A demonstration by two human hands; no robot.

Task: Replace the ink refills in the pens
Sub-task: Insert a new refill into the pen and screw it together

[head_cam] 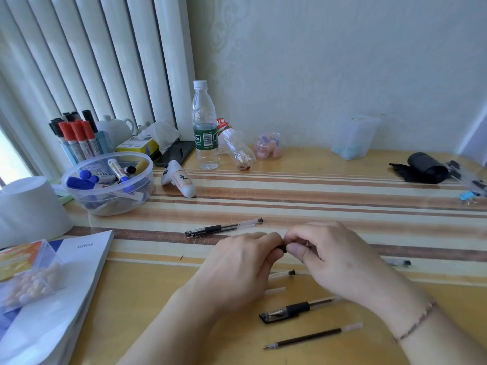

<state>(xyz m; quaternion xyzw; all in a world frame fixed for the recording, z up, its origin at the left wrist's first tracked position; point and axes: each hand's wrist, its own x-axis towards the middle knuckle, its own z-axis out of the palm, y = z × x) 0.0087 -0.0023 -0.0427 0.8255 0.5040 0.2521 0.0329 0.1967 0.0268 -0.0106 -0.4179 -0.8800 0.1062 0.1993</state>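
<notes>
My left hand and my right hand meet at the middle of the table, both pinching one black pen; only a short black section shows between the fingers. A capped gel pen lies just beyond the hands. Below them lie a clear pen barrel, a bare tube end, a capped pen with a black grip and a loose dark ink refill. Another pen end pokes out right of my right hand.
A clear bowl of markers and a marker holder stand at the left, with a stack of books and a bag of pills near me. A water bottle, a white remote and a black pouch sit farther back.
</notes>
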